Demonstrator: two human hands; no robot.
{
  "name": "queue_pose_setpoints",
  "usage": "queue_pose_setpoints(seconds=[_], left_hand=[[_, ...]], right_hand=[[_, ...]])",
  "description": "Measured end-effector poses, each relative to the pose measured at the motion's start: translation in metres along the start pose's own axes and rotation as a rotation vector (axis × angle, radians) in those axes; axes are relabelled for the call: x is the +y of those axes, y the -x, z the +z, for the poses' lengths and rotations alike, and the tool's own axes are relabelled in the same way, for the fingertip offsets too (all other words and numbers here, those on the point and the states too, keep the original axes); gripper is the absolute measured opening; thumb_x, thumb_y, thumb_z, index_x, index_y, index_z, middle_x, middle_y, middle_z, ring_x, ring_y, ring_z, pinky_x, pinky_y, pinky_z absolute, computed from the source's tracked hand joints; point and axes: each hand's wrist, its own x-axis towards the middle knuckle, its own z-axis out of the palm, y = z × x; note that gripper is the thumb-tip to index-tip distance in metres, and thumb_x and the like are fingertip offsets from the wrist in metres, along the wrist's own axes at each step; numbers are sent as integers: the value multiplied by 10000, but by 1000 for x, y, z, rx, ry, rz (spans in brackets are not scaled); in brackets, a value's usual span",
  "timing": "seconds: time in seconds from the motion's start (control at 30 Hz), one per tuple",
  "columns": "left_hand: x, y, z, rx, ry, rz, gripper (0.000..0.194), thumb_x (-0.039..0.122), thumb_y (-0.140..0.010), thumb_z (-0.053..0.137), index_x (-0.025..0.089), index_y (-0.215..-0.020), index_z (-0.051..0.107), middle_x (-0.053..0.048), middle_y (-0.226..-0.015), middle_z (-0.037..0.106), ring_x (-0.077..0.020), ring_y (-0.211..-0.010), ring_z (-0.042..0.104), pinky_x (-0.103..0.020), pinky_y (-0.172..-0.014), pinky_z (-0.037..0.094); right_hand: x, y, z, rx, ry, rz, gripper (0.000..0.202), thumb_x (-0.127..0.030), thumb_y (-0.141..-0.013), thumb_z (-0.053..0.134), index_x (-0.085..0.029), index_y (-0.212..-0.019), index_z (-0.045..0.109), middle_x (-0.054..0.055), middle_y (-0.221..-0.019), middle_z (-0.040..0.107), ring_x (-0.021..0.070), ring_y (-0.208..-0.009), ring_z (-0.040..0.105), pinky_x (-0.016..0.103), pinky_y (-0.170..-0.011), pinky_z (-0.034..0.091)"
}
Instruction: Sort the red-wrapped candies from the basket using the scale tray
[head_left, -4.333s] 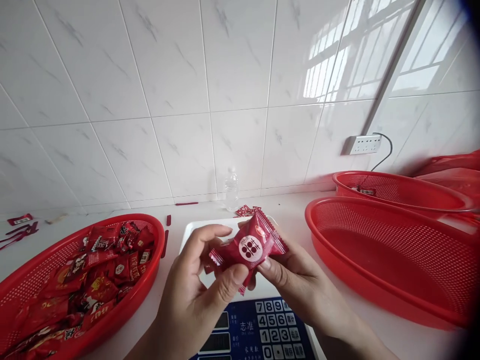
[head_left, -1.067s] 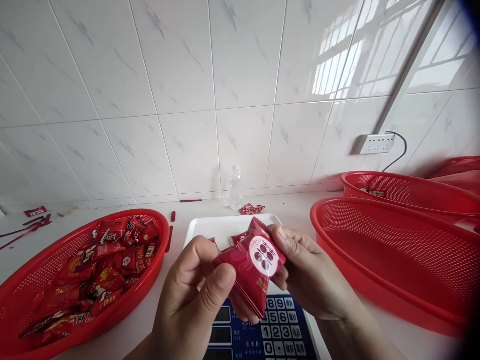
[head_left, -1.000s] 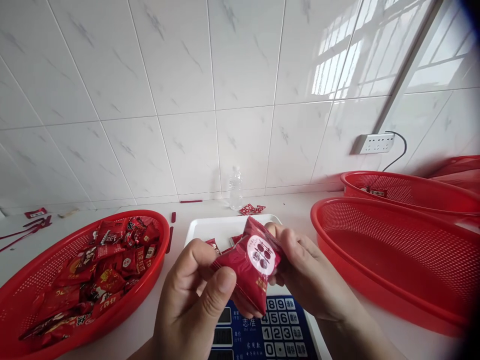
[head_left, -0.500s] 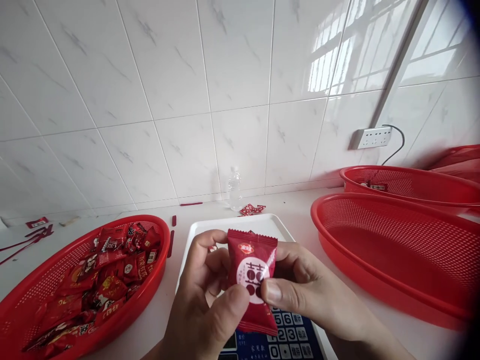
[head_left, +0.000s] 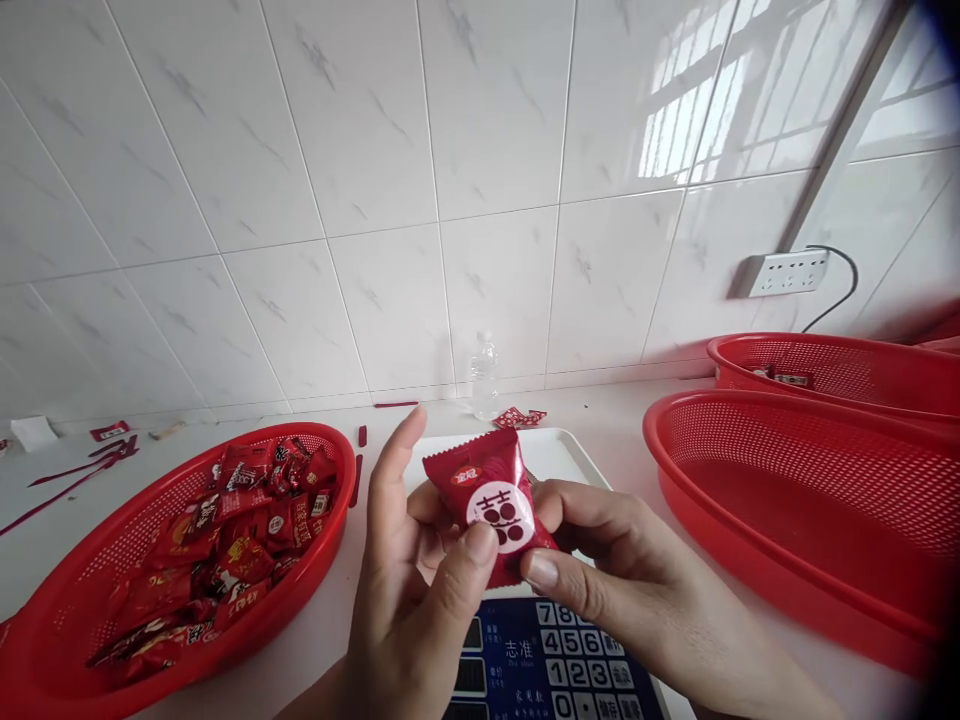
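Note:
A dark red candy packet (head_left: 487, 490) with a white round emblem is held up in front of me, tilted to the left at its top. My left hand (head_left: 420, 580) grips its left side, thumb on the front and index finger raised clear. On the lower right corner, my right hand (head_left: 607, 580) pinches the packet between thumb and bent fingers. Beneath both hands lies a digital scale (head_left: 517, 670) with a blue keypad, its white tray (head_left: 574, 455) partly hidden by hands and packet.
To the left, a red basket (head_left: 337, 450) holds many red-wrapped packets (head_left: 247, 560). Two red baskets stand on the right, the nearer one (head_left: 750, 500) in front. Against the tiled wall are a clear plastic bottle (head_left: 484, 378) and a patterned red wrapper (head_left: 519, 417). A power strip (head_left: 784, 273) is mounted there too.
The packet has tilted leftward and risen slightly, uncovering more of the scale's keypad. My left index finger has lifted off the packet. The whole view has shifted a little to the left.

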Motion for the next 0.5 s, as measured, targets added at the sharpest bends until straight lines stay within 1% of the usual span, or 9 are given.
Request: queue_pose_setpoints(seconds=[0.07,0.1,0.17,0.23,0.33,0.43,0.5], left_hand=[[-1,-2,-5,-43,11,7,574,269,-916,610,461,-1407,384,11,-1066,715,-152,-862,680,-302,-825,569],[-1,-2,-7,-56,1,11,515,266,-921,601,451,-1376,447,12,-1062,716,-144,-862,674,-280,-822,563],[0,-3,-9,-66,-39,22,356,269,-924,596,394,-1257,602,7,-1015,717,-130,-837,656,-223,-790,548],[1,-4,-9,-71,-65,14,250,277,-919,601,334,-1145,691,-6,-934,713,-123,-791,636,-187,-735,535],[4,-7,-10,-89,-30,-30,237,283,-919,596,318,-1128,702,-7,-854,706,-117,-739,619,-175,-684,529],[5,-9,-11,-121,13,-53,236,298,-916,598,307,-1128,701,-16,-859,712,-121,-740,628,-179,-677,533],[5,-9,-11,-121,13,-56,240,313,-911,605,297,-1129,703,-21,-855,716,-126,-741,635,-181,-674,538]], right_hand=[[-3,0,3,4,-35,-21,336,-494,-851,652,-192,-738,560,-2,-711,555,119,-666,458,243,-588,407],[-4,-1,4,7,-48,-30,334,-485,-848,660,-192,-726,556,-9,-694,543,113,-653,446,235,-575,399],[-6,-1,6,12,-79,-42,325,-462,-844,673,-191,-713,552,-19,-679,531,103,-637,434,223,-562,390],[-7,0,7,9,-105,-51,311,-438,-840,685,-189,-708,553,-21,-684,538,98,-637,439,219,-566,394],[-8,3,9,5,-137,-62,285,-416,-832,699,-189,-720,569,-14,-709,561,103,-659,464,223,-590,414],[-9,4,10,-3,-178,-57,257,-407,-835,700,-191,-745,593,-3,-740,589,109,-681,491,228,-611,432],[-9,5,11,-11,-208,-47,262,-414,-830,704,-189,-746,599,2,-740,593,109,-678,497,228,-608,434]])
